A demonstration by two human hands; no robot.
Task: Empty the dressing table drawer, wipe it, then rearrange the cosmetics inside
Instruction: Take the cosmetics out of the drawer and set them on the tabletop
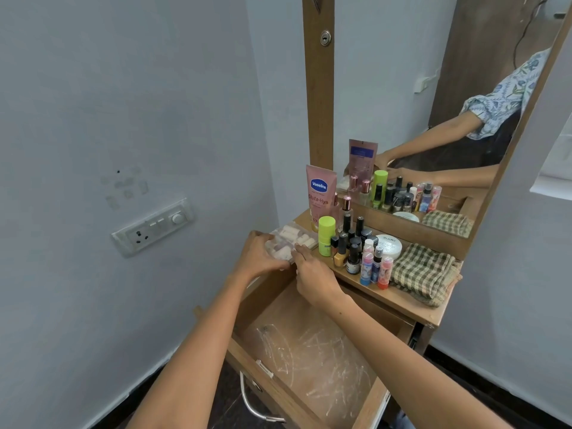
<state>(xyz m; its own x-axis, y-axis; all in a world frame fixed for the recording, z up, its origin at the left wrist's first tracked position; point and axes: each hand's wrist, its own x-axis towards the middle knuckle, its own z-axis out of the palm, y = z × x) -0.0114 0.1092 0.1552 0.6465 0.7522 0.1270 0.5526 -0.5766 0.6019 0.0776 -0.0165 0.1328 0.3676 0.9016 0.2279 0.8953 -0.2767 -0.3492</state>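
The wooden drawer (272,308) is pulled out below the dressing table top, and only a crinkled clear plastic liner (312,357) lies inside. On the left end of the table top sits a clear plastic box of small pale rolls (292,238). My left hand (258,255) grips its left side and my right hand (309,270) holds its near right edge. To the right stand a pink Vaseline tube (320,193), a green-capped bottle (326,235), several nail polish bottles (351,243), a white jar (389,246) and small spray bottles (376,267).
A folded green checked cloth (422,272) lies at the right end of the table top (402,300). A mirror (433,103) stands behind the cosmetics. A wall switchboard (153,227) is on the left wall. The drawer's metal handle (253,404) juts toward me.
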